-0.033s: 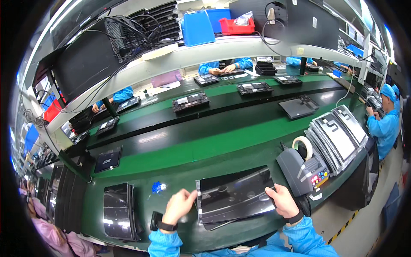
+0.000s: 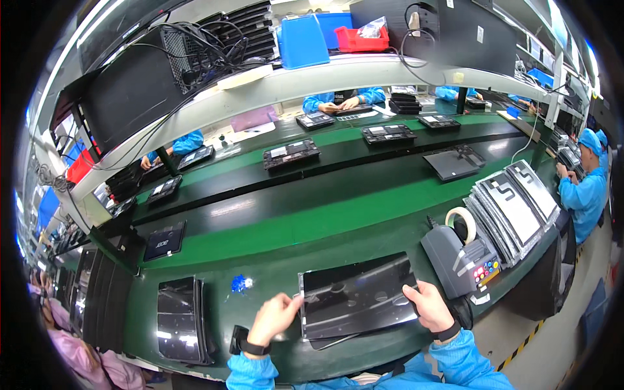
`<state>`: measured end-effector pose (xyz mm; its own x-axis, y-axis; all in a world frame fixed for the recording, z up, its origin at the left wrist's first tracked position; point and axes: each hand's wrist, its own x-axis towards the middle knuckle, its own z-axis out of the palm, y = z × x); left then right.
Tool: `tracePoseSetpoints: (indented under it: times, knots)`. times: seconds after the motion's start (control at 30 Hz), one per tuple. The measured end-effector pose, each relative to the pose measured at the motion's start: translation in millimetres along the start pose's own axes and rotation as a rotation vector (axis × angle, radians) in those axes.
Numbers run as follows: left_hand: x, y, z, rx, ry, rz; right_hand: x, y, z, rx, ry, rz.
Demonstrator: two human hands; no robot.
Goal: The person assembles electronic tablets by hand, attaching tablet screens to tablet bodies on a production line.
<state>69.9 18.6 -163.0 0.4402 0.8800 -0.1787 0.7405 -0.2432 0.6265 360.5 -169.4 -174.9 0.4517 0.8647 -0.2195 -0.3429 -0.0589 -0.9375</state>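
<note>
A glossy black screen panel (image 2: 364, 292) lies in front of me, tilted, with spots and smudges of glare on its surface. Its right edge is gripped by my right hand (image 2: 430, 308), thumb on top. At the panel's upper left edge my left hand (image 2: 278, 318) is closed, thumb and fingertips pinched against the pale strip there. A second dark sheet shows beneath the panel's lower edge. Left of my left hand stands a stack of similar black panels (image 2: 179, 318). Beyond that hand sits a small heap of blue scraps (image 2: 240, 283).
A grey tape dispenser (image 2: 458, 257) with a tape roll stands to the right, beside a tall pile of wrapped panels (image 2: 510, 208). Across the bench, tablet-like units (image 2: 291, 153) rest on the green conveyor (image 2: 312, 227). An overhead shelf (image 2: 312, 77) spans the front. Co-workers sit opposite.
My left hand has shifted slightly right, its fingertips closer onto the panel's edge. My right hand and the panel look almost the same.
</note>
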Motion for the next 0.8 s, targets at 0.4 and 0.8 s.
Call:
tracePoseSetpoints:
  times: [0.4,0.8]
  knots:
    - [-25.2,-17.0,34.4,-0.341,-0.108,-0.003,-4.8,-3.4,18.6,-1.087,0.367,-0.43]
    - [-41.9,-2.0,25.5,-0.246,0.04,0.106,2.6,6.3,17.6,-1.076,0.454,-0.425]
